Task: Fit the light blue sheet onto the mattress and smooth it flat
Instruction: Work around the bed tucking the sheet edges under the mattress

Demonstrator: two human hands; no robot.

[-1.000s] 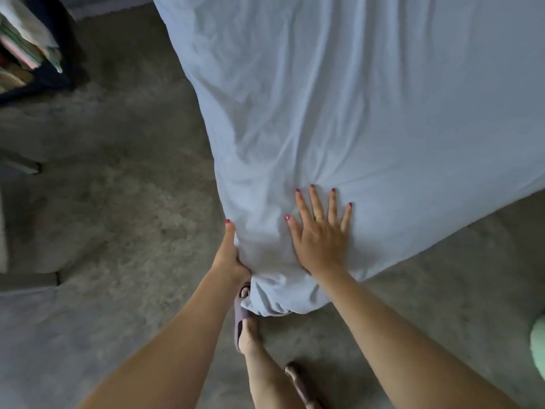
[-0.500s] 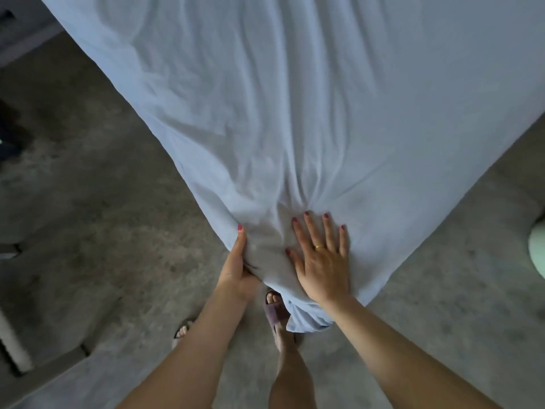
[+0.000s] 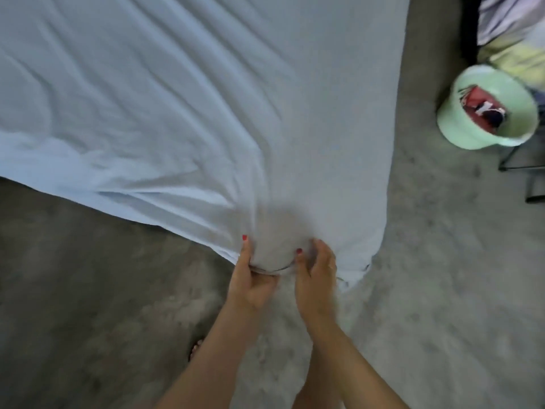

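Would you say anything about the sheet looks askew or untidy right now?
Yes. The light blue sheet is heavily creased, with folds fanning toward the near corner where the left hand and right hand grip it. That corner is bunched, not yet smooth.

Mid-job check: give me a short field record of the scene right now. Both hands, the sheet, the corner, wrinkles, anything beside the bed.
left hand: grips the sheet's hem at the near corner, thumb up along the fabric
right hand: fingers curled into the sheet at the same corner, blurred
sheet: light blue, spread over the mattress, which is hidden beneath it
corner: bunched fabric between the two hands; whether it is tucked under cannot be told
wrinkles: long creases fan out from the corner across the top
bucket: pale green, on the floor to the right, holding red items
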